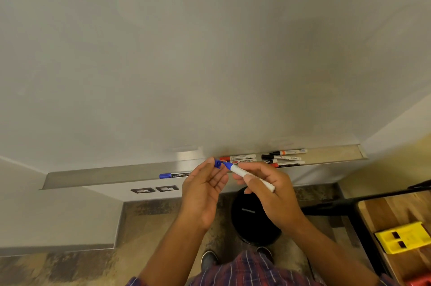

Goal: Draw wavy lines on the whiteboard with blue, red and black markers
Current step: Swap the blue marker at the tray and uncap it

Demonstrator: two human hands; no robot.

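At centre, the left hand (203, 190) is pinching a blue plastic cap (217, 164) while the right hand (272, 197) is gripping the uncapped white-barrelled blue marker (251, 178). The pale grey-white whiteboard (210, 52) is filling the upper frame, its metal tray (105, 174) carrying red and black markers (283, 158) above the mottled brown floor (149, 220).

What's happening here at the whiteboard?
A person stands at the whiteboard, holding a blue marker in the right hand and pinching its blue cap in the left hand, cap apart from the tip. The board shows no lines yet. Other markers, red, black and blue, lie on the tray below.
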